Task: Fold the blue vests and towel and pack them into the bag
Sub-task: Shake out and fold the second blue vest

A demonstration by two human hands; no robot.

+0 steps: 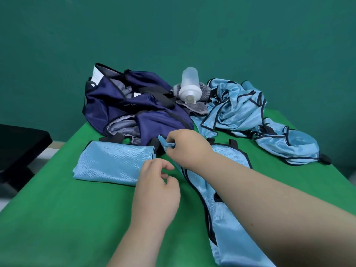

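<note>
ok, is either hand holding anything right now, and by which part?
Right hand pinches the unfolded blue vest by its far corner, at the black-trimmed edge. Left hand holds nothing; its fingers are loosely curled.

Of the person only two bare forearms show, uncovered along their whole visible length, each ending in a bare hand, the left hand (156,189) and the right hand (189,149).

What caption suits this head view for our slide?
Right hand pinches the second vest beside the folded vest, bag open behind.
</note>
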